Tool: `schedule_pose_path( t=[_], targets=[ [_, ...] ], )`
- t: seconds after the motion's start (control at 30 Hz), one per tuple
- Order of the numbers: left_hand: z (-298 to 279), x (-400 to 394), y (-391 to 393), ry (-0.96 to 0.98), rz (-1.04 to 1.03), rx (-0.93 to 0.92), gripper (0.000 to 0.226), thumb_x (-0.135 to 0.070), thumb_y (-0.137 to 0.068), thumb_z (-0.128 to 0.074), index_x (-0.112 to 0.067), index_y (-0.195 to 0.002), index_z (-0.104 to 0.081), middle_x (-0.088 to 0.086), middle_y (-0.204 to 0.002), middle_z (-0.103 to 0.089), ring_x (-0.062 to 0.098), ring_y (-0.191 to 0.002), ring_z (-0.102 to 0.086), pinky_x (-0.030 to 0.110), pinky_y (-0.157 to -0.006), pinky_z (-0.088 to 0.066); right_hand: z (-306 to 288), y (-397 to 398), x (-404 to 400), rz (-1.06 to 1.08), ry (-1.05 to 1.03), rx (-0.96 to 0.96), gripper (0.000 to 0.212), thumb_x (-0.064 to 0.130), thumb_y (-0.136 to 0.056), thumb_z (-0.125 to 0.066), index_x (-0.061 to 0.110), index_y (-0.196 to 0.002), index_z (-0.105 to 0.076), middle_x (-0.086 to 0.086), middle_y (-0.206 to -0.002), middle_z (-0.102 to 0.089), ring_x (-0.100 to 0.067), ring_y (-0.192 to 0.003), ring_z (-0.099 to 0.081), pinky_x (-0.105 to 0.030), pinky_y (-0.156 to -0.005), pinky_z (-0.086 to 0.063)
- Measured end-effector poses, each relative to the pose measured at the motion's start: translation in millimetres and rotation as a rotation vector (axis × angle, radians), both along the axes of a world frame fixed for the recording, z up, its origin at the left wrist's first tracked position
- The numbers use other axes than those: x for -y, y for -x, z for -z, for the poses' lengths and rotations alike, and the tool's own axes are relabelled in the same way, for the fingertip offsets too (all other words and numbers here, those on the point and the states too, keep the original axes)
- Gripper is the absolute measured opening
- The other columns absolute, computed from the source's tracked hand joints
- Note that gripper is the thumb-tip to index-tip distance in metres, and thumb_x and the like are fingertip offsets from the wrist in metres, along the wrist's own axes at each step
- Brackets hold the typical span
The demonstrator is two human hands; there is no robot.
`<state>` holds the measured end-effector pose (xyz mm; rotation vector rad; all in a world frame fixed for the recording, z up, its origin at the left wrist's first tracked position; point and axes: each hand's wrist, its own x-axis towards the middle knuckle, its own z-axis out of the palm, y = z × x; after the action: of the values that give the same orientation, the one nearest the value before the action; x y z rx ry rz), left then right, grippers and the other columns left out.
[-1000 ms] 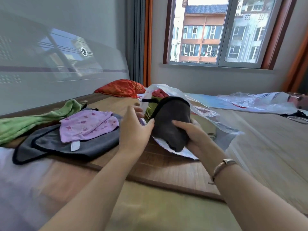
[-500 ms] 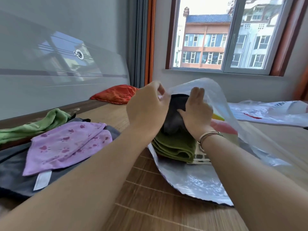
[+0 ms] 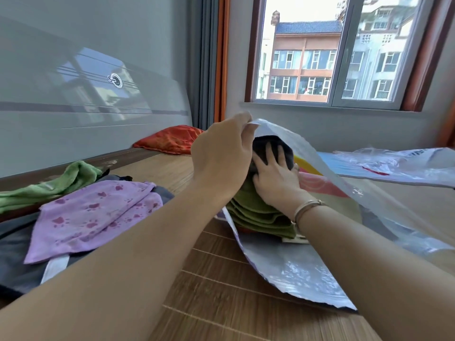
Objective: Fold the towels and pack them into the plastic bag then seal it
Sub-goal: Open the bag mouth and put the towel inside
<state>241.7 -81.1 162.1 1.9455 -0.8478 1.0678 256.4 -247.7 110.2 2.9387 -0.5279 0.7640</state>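
A clear plastic bag (image 3: 320,267) lies open on the bamboo mat, mouth toward me. My left hand (image 3: 221,158) pinches its upper edge and holds it lifted. Inside the bag my right hand (image 3: 275,178) presses with spread fingers on a folded dark grey towel (image 3: 268,146), which sits on a folded olive green towel (image 3: 261,215). To the left, outside the bag, a purple paw-print towel (image 3: 93,215) lies on a dark grey towel (image 3: 14,257), with a light green towel (image 3: 56,183) behind them.
A red cushion (image 3: 172,140) lies by the grey headboard (image 3: 73,107) at the back. Another plastic bag (image 3: 398,166) is spread out at the right under the window. The bamboo mat (image 3: 221,303) covers the surface in front.
The dark grey towel went from in front of the bag into it, onto the green towel. My left hand lifted the bag's upper edge; my right hand pushed deeper inside.
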Motion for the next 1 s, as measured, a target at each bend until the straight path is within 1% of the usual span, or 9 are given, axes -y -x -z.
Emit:
schedule_pose_path(
  t=[0.13, 0.3, 0.5, 0.63, 0.7, 0.77, 0.83, 0.9, 1.0],
  targets=[
    [-6, 2, -4, 0.002, 0.092, 0.035, 0.021, -0.034, -0.100, -0.043, -0.027, -0.084, -0.053, -0.012, -0.061, -0.043, 0.011, -0.062, -0.044, 0.018, -0.050, -0.023, -19, -35, 21, 0.095, -0.032, -0.056, 0.057, 0.039, -0.099, -0.028, 0.036, -0.153, -0.009, -0.001, -0.163, -0.003, -0.029, -0.149, 0.001, -0.053, -0.117, -0.013],
    [-8, 0, -12, -0.001, 0.122, 0.081, 0.024, -0.038, -0.100, -0.043, -0.029, -0.078, -0.048, -0.011, -0.058, -0.046, 0.012, -0.059, -0.048, 0.027, -0.054, -0.037, -34, -58, 43, 0.179, -0.280, -0.172, 0.073, 0.073, -0.083, -0.023, 0.037, -0.145, -0.034, -0.005, -0.145, -0.048, -0.030, -0.130, -0.045, -0.044, -0.103, -0.038],
    [-6, 5, -10, 0.050, 0.149, 0.043, 0.027, -0.040, -0.101, -0.042, -0.030, -0.076, -0.045, -0.013, -0.056, -0.039, 0.007, -0.056, -0.045, 0.024, -0.050, -0.030, 0, -21, 3, 0.166, 0.243, 0.140, 0.056, 0.039, -0.093, -0.047, 0.019, -0.141, -0.025, -0.012, -0.141, -0.035, -0.035, -0.130, -0.033, -0.056, -0.104, -0.031],
    [-4, 6, -7, 0.064, 0.140, 0.028, 0.024, -0.041, -0.101, -0.042, -0.031, -0.079, -0.045, -0.017, -0.058, -0.040, 0.003, -0.056, -0.046, 0.019, -0.050, -0.029, 8, 13, -3, -0.045, 0.681, 0.308, 0.066, 0.019, -0.068, -0.079, 0.017, -0.120, -0.040, -0.014, -0.112, -0.051, -0.034, -0.091, -0.051, -0.043, -0.068, -0.044],
    [-5, 5, -6, 0.055, 0.136, 0.016, 0.022, -0.043, -0.100, -0.042, -0.032, -0.081, -0.045, -0.020, -0.060, -0.040, 0.001, -0.056, -0.046, 0.016, -0.050, -0.027, 9, 22, -2, -0.172, 0.738, 0.265, 0.061, 0.012, -0.069, -0.080, 0.017, -0.120, -0.047, -0.015, -0.106, -0.051, -0.031, -0.073, -0.055, -0.036, -0.050, -0.040],
    [-5, 4, -6, 0.042, 0.131, 0.019, 0.020, -0.044, -0.100, -0.042, -0.034, -0.083, -0.047, -0.021, -0.062, -0.041, -0.001, -0.057, -0.046, 0.013, -0.051, -0.027, 6, 24, -3, -0.163, 0.743, 0.179, 0.052, 0.010, -0.076, -0.075, 0.018, -0.122, -0.054, -0.014, -0.106, -0.057, -0.028, -0.067, -0.058, -0.031, -0.043, -0.040],
    [-5, 3, -6, 0.037, 0.135, 0.034, 0.020, -0.043, -0.100, -0.043, -0.033, -0.083, -0.048, -0.019, -0.064, -0.043, 0.002, -0.058, -0.047, 0.015, -0.051, -0.031, 4, 19, -1, -0.101, 0.618, 0.150, 0.045, 0.019, -0.085, -0.064, 0.018, -0.129, -0.053, -0.012, -0.117, -0.057, -0.030, -0.090, -0.061, -0.039, -0.066, -0.053],
    [-5, 3, -7, 0.039, 0.143, 0.035, 0.022, -0.040, -0.100, -0.044, -0.031, -0.081, -0.049, -0.016, -0.061, -0.043, 0.006, -0.061, -0.049, 0.021, -0.052, -0.036, -1, 5, 5, -0.030, 0.344, 0.067, 0.049, 0.033, -0.094, -0.042, 0.018, -0.141, -0.041, -0.010, -0.135, -0.047, -0.031, -0.120, -0.047, -0.046, -0.102, -0.038],
    [-6, 3, -7, 0.042, 0.162, 0.031, 0.024, -0.039, -0.100, -0.045, -0.030, -0.078, -0.050, -0.015, -0.058, -0.043, 0.007, -0.060, -0.050, 0.024, -0.053, -0.036, -10, -22, 21, 0.025, -0.041, -0.042, 0.063, 0.053, -0.093, -0.022, 0.024, -0.149, -0.027, -0.005, -0.152, -0.034, -0.027, -0.139, -0.030, -0.052, -0.114, -0.015]
  ],
)
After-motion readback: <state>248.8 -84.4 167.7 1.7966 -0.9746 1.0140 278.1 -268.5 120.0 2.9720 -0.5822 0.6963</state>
